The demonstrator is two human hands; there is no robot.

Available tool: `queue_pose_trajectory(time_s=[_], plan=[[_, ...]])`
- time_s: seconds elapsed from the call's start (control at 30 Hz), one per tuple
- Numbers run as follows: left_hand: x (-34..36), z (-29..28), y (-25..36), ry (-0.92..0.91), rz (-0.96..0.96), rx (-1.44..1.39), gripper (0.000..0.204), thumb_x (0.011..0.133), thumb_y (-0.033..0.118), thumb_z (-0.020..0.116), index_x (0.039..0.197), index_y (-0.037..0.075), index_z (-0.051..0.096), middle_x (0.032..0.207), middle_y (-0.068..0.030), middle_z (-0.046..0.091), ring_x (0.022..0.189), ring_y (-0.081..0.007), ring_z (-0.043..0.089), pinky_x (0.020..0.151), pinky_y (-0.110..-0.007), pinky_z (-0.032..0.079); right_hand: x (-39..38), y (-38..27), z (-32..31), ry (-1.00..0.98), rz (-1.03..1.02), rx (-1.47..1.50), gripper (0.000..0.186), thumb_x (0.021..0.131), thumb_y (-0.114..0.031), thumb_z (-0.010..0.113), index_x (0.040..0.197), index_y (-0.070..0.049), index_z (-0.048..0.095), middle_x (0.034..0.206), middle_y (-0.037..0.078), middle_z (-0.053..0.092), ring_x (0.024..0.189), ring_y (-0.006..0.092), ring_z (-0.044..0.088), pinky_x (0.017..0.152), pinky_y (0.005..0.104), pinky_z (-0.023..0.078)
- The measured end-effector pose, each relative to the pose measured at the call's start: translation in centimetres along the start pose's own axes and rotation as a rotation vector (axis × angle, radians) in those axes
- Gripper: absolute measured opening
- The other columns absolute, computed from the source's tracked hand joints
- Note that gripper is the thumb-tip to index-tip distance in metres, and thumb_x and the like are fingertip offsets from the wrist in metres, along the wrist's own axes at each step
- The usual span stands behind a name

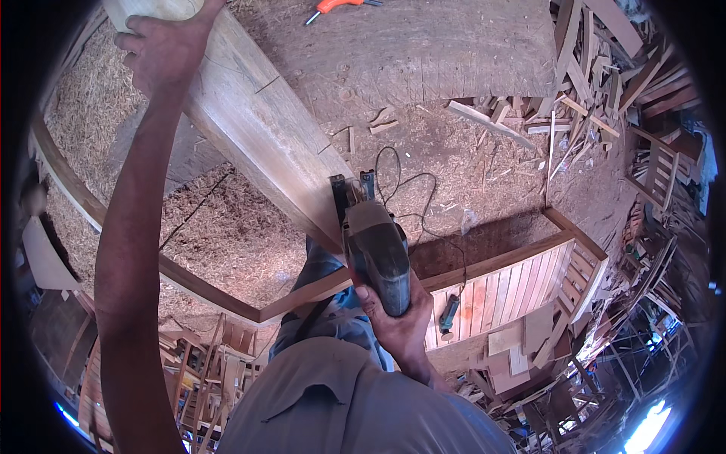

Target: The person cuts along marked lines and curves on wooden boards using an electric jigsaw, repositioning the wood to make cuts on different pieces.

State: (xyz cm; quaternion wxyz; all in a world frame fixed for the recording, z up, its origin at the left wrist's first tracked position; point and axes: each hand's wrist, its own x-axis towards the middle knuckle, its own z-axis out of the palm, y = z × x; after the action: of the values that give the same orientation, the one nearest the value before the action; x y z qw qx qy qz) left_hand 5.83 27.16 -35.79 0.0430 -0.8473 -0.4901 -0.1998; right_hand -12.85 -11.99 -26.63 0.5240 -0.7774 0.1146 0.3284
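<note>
A long, pale wooden board (261, 132) runs from the upper left to the middle of the view, with short dark marks across its right edge. My left hand (162, 53) is closed over the board near its far end, fingers curled at its left edge. In my right hand (404, 321) is a dark jigsaw (378, 253), gripped around its rear body. The jigsaw's front sits at the near end of the board, its two black base arms pointing away from me. Its blade and the contact with the wood are hard to make out.
A wooden frame with slats (499, 291) lies at right, a small green tool (450, 314) against it. A black cord (435, 185) loops over the sawdust-covered ground. An orange-handled tool (333, 6) rests on a brown panel (423, 53). Offcuts (597, 68) pile up far right.
</note>
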Motion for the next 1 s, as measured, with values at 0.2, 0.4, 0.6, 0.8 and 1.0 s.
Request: queue_pose_trajectory(time_s=[0.2,0.4,0.6,0.8,1.0], plan=[[-0.2,0.1,0.3,-0.018,-0.004,0.012,0.126,0.081,0.072,0.077,0.167,-0.002,0.021,0.171,-0.0304,0.026,0.144,-0.0542,0.047,0.111,-0.062,0.049,0.4,-0.2,-0.1,-0.004,-0.01,-0.004,0.042,0.092,-0.026,0.089,0.117,0.001,0.069,0.085,0.01,0.079,0.078,0.0131,0.076,0.069,0.0315,0.061],[-0.7,1.6,0.2,-0.007,0.01,-0.006,0.126,0.081,0.072,0.077,0.166,-0.003,0.022,0.17,-0.031,0.028,0.142,-0.0547,0.048,0.11,-0.062,0.049,0.8,0.1,-0.1,0.017,-0.033,-0.012,0.041,0.092,-0.027,0.089,0.117,0.0,0.069,0.081,0.009,0.077,0.076,0.0134,0.076,0.068,0.0315,0.06],[-0.4,0.4,0.3,0.01,0.016,0.002,0.127,0.08,0.072,0.078,0.166,-0.004,0.023,0.17,-0.0319,0.028,0.142,-0.0547,0.047,0.11,-0.062,0.049,1.0,0.4,-0.4,0.012,-0.073,-0.054,0.043,0.091,-0.031,0.09,0.114,-0.001,0.07,0.079,0.01,0.076,0.073,0.0153,0.076,0.066,0.0329,0.06],[-0.6,-0.6,0.7,0.002,0.006,0.006,0.126,0.08,0.07,0.079,0.165,-0.005,0.024,0.168,-0.0326,0.03,0.143,-0.0542,0.047,0.11,-0.061,0.05,1.3,-0.2,-0.8,0.005,-0.089,-0.143,0.044,0.089,-0.033,0.091,0.112,-0.001,0.071,0.081,0.012,0.077,0.073,0.018,0.077,0.067,0.0345,0.06],[-0.2,-0.4,0.7,-0.003,0.014,0.015,0.126,0.08,0.07,0.078,0.164,-0.006,0.024,0.168,-0.0328,0.03,0.143,-0.0541,0.048,0.108,-0.059,0.053,1.7,-0.1,-1.1,0.013,-0.143,-0.142,0.045,0.088,-0.031,0.092,0.111,0.0,0.071,0.082,0.012,0.078,0.075,0.0179,0.078,0.068,0.034,0.061]])
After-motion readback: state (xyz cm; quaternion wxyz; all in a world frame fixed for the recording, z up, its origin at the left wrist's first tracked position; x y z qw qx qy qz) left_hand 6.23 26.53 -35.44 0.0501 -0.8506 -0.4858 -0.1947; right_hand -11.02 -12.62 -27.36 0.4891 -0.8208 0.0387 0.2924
